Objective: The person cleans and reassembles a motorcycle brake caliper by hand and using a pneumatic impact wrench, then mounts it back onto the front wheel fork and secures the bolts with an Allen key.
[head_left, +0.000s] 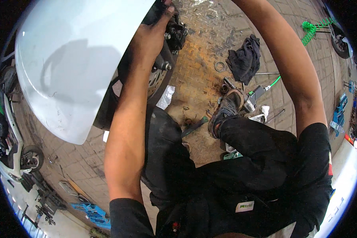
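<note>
My left hand reaches in beside a motorbike's front wheel, past the edge of a glossy white body panel. Its visible fingers curl against a dark part near the top edge; what they grip is hidden. Just right of that hand are black mechanical parts with bolts. Under my left forearm show the tyre and a drilled brake disc. My right arm stretches forward and leaves the picture at the top, so its hand is not in view.
A rusty patterned metal plate lies below. On it are a dark rag, metal rings and a bar-shaped tool. By my shoe lies an air tool with a green hose. Another motorbike stands left.
</note>
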Action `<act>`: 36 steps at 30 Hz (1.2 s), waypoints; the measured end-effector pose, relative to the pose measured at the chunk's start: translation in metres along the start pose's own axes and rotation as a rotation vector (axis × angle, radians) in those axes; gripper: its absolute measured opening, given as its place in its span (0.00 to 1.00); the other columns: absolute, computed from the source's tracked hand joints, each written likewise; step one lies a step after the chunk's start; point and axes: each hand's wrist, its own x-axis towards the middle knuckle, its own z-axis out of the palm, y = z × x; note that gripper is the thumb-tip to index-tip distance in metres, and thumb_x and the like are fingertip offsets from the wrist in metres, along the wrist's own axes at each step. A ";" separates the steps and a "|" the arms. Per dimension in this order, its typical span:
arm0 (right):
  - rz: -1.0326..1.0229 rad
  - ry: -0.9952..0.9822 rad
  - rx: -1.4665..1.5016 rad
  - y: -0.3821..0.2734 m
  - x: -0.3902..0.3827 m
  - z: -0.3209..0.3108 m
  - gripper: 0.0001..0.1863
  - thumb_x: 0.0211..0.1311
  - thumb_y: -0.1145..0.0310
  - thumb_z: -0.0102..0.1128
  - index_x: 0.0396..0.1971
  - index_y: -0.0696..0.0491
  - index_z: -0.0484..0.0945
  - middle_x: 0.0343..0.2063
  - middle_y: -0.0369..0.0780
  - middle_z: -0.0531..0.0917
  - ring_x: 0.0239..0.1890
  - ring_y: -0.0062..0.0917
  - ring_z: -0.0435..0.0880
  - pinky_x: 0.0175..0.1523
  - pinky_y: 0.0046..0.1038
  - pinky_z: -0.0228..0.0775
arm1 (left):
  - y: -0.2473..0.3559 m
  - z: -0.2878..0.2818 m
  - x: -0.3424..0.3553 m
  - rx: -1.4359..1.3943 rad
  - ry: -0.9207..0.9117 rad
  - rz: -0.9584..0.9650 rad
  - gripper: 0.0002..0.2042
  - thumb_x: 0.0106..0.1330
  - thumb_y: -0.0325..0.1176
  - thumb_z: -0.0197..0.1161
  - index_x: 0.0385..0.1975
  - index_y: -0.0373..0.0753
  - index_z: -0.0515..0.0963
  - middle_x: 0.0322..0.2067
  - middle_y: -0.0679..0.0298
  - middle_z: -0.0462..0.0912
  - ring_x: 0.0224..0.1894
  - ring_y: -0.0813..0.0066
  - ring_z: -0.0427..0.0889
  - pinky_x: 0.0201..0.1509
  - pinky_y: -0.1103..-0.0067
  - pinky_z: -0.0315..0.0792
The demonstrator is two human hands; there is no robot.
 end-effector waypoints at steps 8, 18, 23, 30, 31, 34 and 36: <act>0.031 0.059 0.074 -0.006 -0.001 0.009 0.29 0.36 0.73 0.78 0.45 0.53 0.80 0.38 0.45 0.83 0.38 0.44 0.84 0.42 0.39 0.77 | -0.013 0.000 0.004 -0.467 -0.124 0.147 0.19 0.59 0.39 0.74 0.48 0.39 0.84 0.42 0.66 0.87 0.43 0.77 0.83 0.53 0.78 0.72; 0.077 -0.129 0.000 -0.004 0.006 0.008 0.25 0.44 0.73 0.72 0.47 0.54 0.79 0.34 0.47 0.86 0.38 0.44 0.85 0.42 0.41 0.76 | -0.036 0.013 0.014 -0.277 0.061 0.303 0.19 0.60 0.42 0.71 0.46 0.34 0.83 0.45 0.56 0.85 0.48 0.64 0.82 0.58 0.73 0.70; 0.115 -0.117 -0.023 -0.003 0.000 0.008 0.24 0.47 0.72 0.71 0.48 0.55 0.77 0.33 0.49 0.85 0.38 0.46 0.85 0.42 0.43 0.76 | -0.012 0.008 0.001 -0.337 0.006 0.130 0.13 0.62 0.32 0.70 0.45 0.33 0.83 0.42 0.62 0.87 0.45 0.73 0.84 0.55 0.75 0.72; 0.075 0.152 0.311 -0.002 -0.032 0.032 0.22 0.48 0.70 0.74 0.43 0.59 0.76 0.31 0.49 0.83 0.34 0.44 0.85 0.37 0.39 0.75 | -0.010 0.005 0.000 -0.183 0.088 0.286 0.16 0.63 0.33 0.68 0.46 0.30 0.82 0.43 0.59 0.86 0.46 0.68 0.83 0.56 0.74 0.71; 0.014 0.202 0.286 -0.004 -0.036 0.039 0.19 0.53 0.67 0.73 0.42 0.60 0.78 0.32 0.48 0.84 0.33 0.42 0.85 0.36 0.39 0.76 | -0.008 0.000 -0.002 -0.175 0.057 0.201 0.16 0.63 0.33 0.68 0.47 0.30 0.81 0.44 0.59 0.86 0.47 0.67 0.82 0.57 0.73 0.71; 0.221 0.107 0.235 -0.023 -0.054 0.061 0.19 0.58 0.62 0.70 0.45 0.56 0.81 0.44 0.44 0.84 0.48 0.40 0.83 0.50 0.36 0.75 | -0.009 0.001 -0.003 -0.176 0.018 0.163 0.17 0.63 0.33 0.69 0.48 0.29 0.80 0.46 0.58 0.85 0.48 0.67 0.81 0.58 0.73 0.70; 0.220 0.221 0.347 -0.028 -0.056 0.067 0.14 0.55 0.67 0.71 0.39 0.58 0.82 0.38 0.42 0.82 0.41 0.38 0.84 0.45 0.33 0.77 | -0.008 0.002 -0.003 -0.292 0.032 0.203 0.20 0.61 0.32 0.70 0.51 0.28 0.79 0.49 0.57 0.83 0.50 0.68 0.80 0.59 0.73 0.69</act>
